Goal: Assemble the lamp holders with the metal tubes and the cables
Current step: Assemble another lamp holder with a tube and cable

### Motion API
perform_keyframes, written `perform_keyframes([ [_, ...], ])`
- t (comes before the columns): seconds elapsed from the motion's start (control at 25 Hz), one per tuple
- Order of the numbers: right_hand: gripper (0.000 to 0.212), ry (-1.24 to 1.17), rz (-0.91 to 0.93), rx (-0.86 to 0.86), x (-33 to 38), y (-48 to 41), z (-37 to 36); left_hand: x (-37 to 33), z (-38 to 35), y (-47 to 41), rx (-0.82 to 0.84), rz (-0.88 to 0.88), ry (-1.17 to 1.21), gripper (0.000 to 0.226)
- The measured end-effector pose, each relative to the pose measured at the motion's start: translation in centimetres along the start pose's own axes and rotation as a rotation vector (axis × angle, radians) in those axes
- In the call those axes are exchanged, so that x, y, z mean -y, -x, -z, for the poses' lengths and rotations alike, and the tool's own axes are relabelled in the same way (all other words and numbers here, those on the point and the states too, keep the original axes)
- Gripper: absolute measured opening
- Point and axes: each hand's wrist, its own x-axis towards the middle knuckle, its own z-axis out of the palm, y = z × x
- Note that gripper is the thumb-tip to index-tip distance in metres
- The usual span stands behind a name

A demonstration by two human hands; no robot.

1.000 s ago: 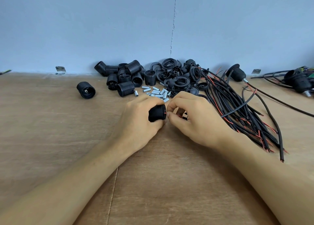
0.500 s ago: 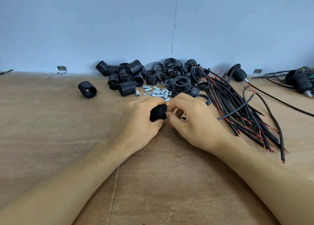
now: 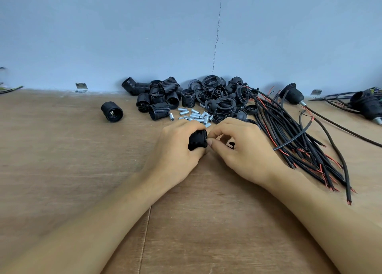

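**Table centre.** One holder (image 3: 197, 140), black and ribbed, lies on its side in our left hand (image 3: 175, 149). The fingers curl round its body and grip it. Its end is turned to the right, we judge so that it is steadied for wiring.

**Just right of it.** On our right hand (image 3: 246, 151), thumb and forefinger (image 3: 209, 143) are pinched narrow against the holder's end, and the other fingers are curled under. What they pinch is too small to tell; we judge it is a stripped wire being fed in.

**Loose cable** (image 3: 293, 139). It lies across the bundle and runs in under the right hand. We take it for the one in work, with its slack left resting on the table.

**Right half of the table.** The cables (image 3: 322, 170), black with red cores, fan out from the far edge. Their stripped ends point towards us, handy to the right hand.

**Far edge, middle.**
- A pile of spare holders (image 3: 159, 100).
- Caps (image 3: 223, 104) heaped just beside them.
- Tubes (image 3: 194, 116) strewn in front, between the piles and our hands.
- One stray holder (image 3: 112, 111), well apart to the left.

**Far right corner.** Two finished pieces (image 3: 291, 95) (image 3: 368, 106), cables attached, are kept apart from the stock.

**Remaining.** We see no tube or cap on the piece in hand.
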Motion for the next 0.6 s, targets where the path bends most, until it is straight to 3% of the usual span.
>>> perform_keyframes([
  [0.36, 0.01, -0.099, -0.032, 0.011, -0.12, 0.11, -0.34, 0.17, 0.0, -0.08, 0.026, -0.014, -0.003, 0.029],
  [0.6, 0.006, -0.006, -0.013, 0.007, 0.04, 0.2, -0.7, 0.38, -0.07, -0.01, 0.056, -0.047, -0.006, 0.034],
])
